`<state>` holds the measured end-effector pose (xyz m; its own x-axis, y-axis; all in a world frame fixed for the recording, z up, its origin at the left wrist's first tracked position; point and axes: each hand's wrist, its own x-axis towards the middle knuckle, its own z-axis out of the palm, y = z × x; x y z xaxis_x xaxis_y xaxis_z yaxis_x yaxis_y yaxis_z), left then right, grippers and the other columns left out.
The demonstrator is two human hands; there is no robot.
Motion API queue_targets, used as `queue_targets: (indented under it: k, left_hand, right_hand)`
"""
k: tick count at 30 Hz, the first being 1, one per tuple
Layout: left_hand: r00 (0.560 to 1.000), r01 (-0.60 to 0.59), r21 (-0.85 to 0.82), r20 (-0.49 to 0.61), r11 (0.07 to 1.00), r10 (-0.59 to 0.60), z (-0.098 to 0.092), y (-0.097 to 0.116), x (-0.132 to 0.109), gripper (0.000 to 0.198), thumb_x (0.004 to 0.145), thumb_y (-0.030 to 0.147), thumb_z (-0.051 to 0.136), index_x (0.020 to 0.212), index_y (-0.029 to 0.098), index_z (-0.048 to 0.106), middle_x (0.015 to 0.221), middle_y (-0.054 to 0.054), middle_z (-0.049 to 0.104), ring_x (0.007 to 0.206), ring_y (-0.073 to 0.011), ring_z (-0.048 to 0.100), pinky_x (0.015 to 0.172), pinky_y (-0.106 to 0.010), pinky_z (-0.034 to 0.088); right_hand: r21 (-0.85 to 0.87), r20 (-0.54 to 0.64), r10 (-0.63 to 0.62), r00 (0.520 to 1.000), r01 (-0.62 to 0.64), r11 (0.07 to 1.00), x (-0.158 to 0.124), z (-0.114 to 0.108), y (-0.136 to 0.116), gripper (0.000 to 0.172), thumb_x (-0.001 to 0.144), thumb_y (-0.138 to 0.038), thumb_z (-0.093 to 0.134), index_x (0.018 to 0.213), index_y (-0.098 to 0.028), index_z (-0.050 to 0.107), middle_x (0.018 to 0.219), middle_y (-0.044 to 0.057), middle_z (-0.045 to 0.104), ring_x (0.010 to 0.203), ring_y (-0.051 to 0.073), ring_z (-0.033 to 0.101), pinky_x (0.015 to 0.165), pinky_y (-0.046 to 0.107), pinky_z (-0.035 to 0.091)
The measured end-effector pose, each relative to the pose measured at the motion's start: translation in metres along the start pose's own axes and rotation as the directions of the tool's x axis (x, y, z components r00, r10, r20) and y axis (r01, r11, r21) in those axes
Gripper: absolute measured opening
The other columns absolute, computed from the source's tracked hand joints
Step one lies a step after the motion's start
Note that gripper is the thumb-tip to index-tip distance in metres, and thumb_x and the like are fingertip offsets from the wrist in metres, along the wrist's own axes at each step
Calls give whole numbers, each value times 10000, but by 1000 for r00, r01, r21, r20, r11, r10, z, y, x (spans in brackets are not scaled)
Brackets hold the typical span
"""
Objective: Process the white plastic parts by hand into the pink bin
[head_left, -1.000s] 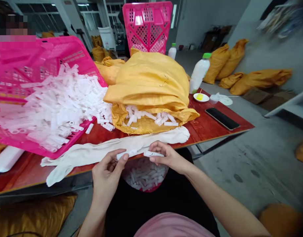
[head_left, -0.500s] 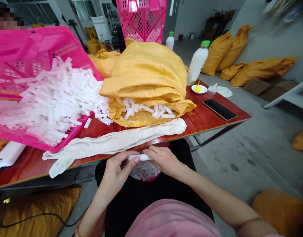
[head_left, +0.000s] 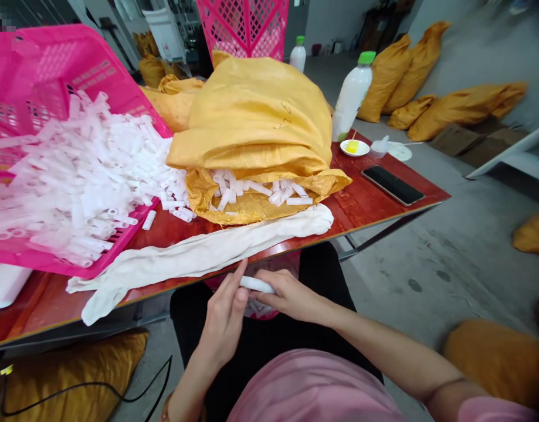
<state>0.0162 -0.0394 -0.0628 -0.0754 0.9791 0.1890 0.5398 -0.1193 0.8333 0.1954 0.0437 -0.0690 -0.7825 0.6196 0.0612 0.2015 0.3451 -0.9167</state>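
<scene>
A short white tube is pinched by my right hand, between thumb and fingers, above my lap. My left hand is at the tube's left end, its index finger stretched upward and its thumb beside the tip; whether it grips the tube I cannot tell. Below the hands, partly hidden, white pieces lie in a pink container. Just beyond them a long white cloth stretches along the table's front edge. An orange sack with white tubes at its mouth rests behind the cloth.
On the left, a tilted pink basket spills white tubes onto the red table. To the right are a black phone, a small white dish and a green-capped bottle. Filled sacks lie on the floor.
My left hand has turned more upright, its index finger now raised off the tube. The tube tilts down slightly to the right, still in my right hand. The view has shifted a little.
</scene>
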Motion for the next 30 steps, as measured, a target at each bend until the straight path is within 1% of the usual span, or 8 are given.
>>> queue_targets:
  k: [7, 10, 14, 17, 23, 27, 28, 30]
  left_hand:
    - [994, -86, -30, -64, 996, 84, -30, -8, 8, 111, 956, 266, 620, 987, 190, 695, 881, -34, 683, 803, -158, 627, 753, -252, 488]
    - [997, -69, -84, 15, 994, 70, -26, -7, 12, 183, 970, 286, 593, 856, 177, 688, 814, -29, 658, 746, -144, 590, 704, -241, 460]
    - [970, 238, -310, 32, 921, -240, -8, -3, 14, 338, 961, 417, 600, 737, 165, 609, 637, 21, 519, 577, -104, 425, 542, -217, 345]
    - [942, 319, -427, 42, 846, -334, 4, 3, 10, 407, 968, 466, 575, 699, 160, 575, 609, 33, 459, 553, -94, 348, 523, -219, 300]
    - [975, 186, -260, 170, 947, -145, 12, 9, -10, 368, 974, 464, 563, 1128, 156, 691, 767, -14, 588, 672, -135, 495, 619, -234, 410]
    - [885, 129, -86, 460, 988, -75, -24, -13, 20, 408, 899, 504, 656, 1128, 179, 747, 714, -18, 655, 613, -145, 555, 565, -228, 436]
    - [901, 101, 26, 422, 995, -102, -41, -21, 36, 401, 891, 513, 654, 1094, 185, 761, 733, -31, 684, 635, -160, 595, 580, -236, 462]
    - [988, 138, 390, 6, 910, -152, -82, -40, 76, 386, 979, 439, 499, 1088, 164, 746, 887, -93, 732, 796, -209, 670, 708, -281, 516]
  right_hand:
    - [1, 78, -28, 997, 28, 1000, 0, -6, -8, 283, 1016, -437, 548, 948, -167, 595, 757, -37, 568, 655, 98, 528, 589, 197, 371]
    - [-255, 23, -108, 994, 110, 961, -3, 0, -5, 246, 1059, -343, 468, 1099, -146, 609, 861, 14, 641, 707, 123, 582, 620, 218, 421]
    - [-787, -121, -318, 940, 104, 608, -5, 10, 3, 365, 1050, -120, 362, 1374, -103, 529, 878, 78, 662, 750, 167, 608, 666, 275, 461]
    - [-877, -101, -399, 911, 107, 468, -5, 10, 7, 397, 1048, -108, 364, 1422, -93, 497, 810, 56, 640, 723, 166, 597, 672, 280, 480]
    - [-735, -103, -253, 962, 98, 671, -15, 10, 22, 434, 1036, -189, 453, 1467, -142, 460, 992, 84, 677, 820, 187, 673, 677, 291, 532]
    - [-579, -47, -153, 987, 98, 810, -24, 23, 66, 444, 991, -216, 515, 1433, -257, 506, 1053, 102, 709, 870, 237, 706, 707, 345, 569]
    - [-586, -63, -150, 987, 85, 806, -24, 25, 77, 474, 953, -221, 573, 1420, -284, 524, 1040, 111, 715, 878, 261, 709, 715, 370, 574]
    - [-620, -89, -154, 984, 66, 782, -24, 26, 92, 598, 852, -236, 707, 1423, -296, 539, 1100, 150, 717, 957, 325, 710, 760, 429, 584]
